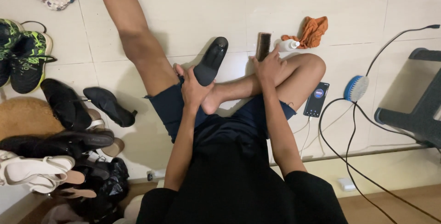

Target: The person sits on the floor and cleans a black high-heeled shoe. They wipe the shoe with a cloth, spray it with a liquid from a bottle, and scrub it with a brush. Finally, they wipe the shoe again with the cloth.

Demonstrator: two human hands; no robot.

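Observation:
I sit on a pale tiled floor with one leg stretched out and the other folded. My left hand [193, 88] grips the heel end of a black shoe [211, 61], which points away from me, sole side partly up. My right hand [268, 65] reaches forward over my bent knee and closes on the lower end of a brown wooden brush [262, 45] lying on the floor. A small white bottle [289, 45] and an orange cloth [312, 31] lie just beyond the brush.
A phone [316, 99] lies by my right knee with a cable attached. A blue-and-white brush [356, 88] and black cables sit to the right, near a dark stool [413, 113]. Several shoes and sandals [69, 118] pile up at the left, green sneakers [23, 54] above them.

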